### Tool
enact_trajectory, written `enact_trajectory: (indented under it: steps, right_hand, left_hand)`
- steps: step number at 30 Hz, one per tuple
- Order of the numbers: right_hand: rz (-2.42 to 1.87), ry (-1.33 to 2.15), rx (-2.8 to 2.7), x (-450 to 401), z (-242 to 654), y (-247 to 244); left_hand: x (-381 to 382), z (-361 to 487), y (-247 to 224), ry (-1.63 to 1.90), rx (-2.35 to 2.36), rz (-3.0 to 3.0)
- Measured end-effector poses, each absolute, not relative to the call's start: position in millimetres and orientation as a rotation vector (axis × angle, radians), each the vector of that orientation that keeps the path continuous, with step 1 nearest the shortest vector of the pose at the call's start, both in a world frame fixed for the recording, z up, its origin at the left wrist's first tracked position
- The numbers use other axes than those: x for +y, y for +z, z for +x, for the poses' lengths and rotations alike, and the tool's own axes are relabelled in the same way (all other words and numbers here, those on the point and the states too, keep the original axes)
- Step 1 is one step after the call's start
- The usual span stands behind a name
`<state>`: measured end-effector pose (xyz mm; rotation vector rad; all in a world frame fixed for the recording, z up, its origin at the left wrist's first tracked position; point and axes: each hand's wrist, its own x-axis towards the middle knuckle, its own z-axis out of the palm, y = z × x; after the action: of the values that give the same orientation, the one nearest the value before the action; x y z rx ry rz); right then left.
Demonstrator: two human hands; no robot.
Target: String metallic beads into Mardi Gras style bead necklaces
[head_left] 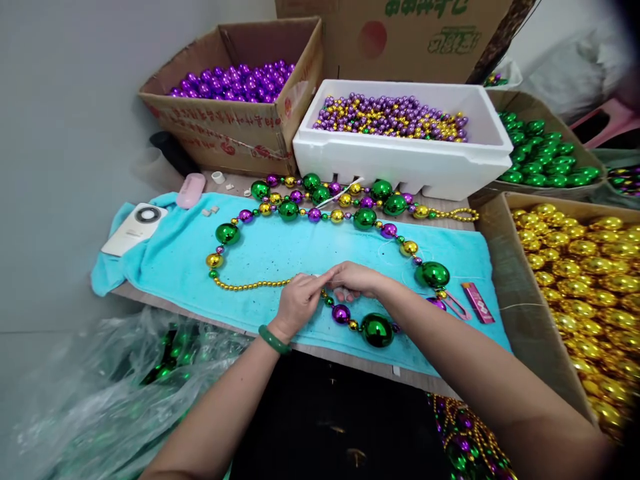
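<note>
A bead necklace (pixel 289 211) of green, purple and gold balls lies in a loop on a turquoise towel (pixel 280 247). At its near side my left hand (pixel 299 301) is closed where the string of small gold beads ends. My right hand (pixel 350 279) meets it there, thumb and forefinger pinched against the left fingertips. What sits between the fingertips is hidden. Just right of the hands, a purple bead (pixel 341 314) and a big green ball (pixel 377 330) continue the strand. A second finished-looking strand (pixel 395 204) lies behind the loop.
Behind stand a cardboard box (pixel 215 130) of purple balls and a white foam box (pixel 400 157) of small beads. Boxes of green balls (pixel 540 150) and gold balls (pixel 590 287) flank the right. Pink scissors (pixel 457 307), a small pink packet (pixel 477 303) and a white device (pixel 134 229) lie on the towel.
</note>
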<state>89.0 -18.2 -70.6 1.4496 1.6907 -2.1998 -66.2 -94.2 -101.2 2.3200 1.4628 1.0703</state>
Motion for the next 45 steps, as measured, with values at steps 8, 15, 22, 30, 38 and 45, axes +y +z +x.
enact_trajectory:
  steps: [8,15,22,30,38,45]
  right_hand:
    - [1.469,-2.172,1.788,-17.7,90.3,-78.0]
    - [1.607,-2.036,1.944,-16.9,95.8,-73.8]
    - [1.794,-1.850,1.938,-17.1,105.8,-55.7]
    - [2.080,-1.380,2.035,-10.1,141.9,-63.7]
    - [2.131,-1.993,2.133,-29.9,138.9,-56.9]
    - [1.715,-3.051,1.437,-38.5,112.9,-47.4]
  left_hand:
    - [-92.8,-64.2,-100.8,1.099,1.505,2.262]
    - [-95.1,-62.7,-100.1,1.100,1.596,2.136]
    - [-97.7,-65.5,-97.1,1.092,1.590,2.034]
    - [-118.9,-82.9,-97.0,0.855,1.578,2.179]
    - [-111.6,-68.5,-85.2,1.189,1.453,1.129]
    - [-98.0,-48.4,-68.1,1.184,1.024,0.560]
